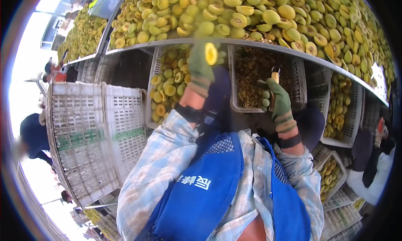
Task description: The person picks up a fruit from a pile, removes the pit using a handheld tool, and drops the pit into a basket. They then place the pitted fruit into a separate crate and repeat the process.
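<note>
My left hand [201, 67], in a green glove and partly blurred, is raised at the metal table edge above a crate of fruit halves. In its fingers is a yellow fruit half [211, 54], cut face toward me. My right hand [278, 99], also in a green glove, is closed on a short pitting tool [275, 76] with a pale handle and a curved metal tip. It hangs over a crate [304, 84] of brown pits and scraps. Green-yellow fruit [271, 17], whole and halved, covers the table beyond both hands.
A metal rim [167, 42] edges the table. Fruit-half crates stand below at left [152, 111] and right [356, 115]. Stacked white crates [79, 136] rise at my left. Another person's arm [368, 186] shows at far right; a person in dark clothing [33, 136] is at far left.
</note>
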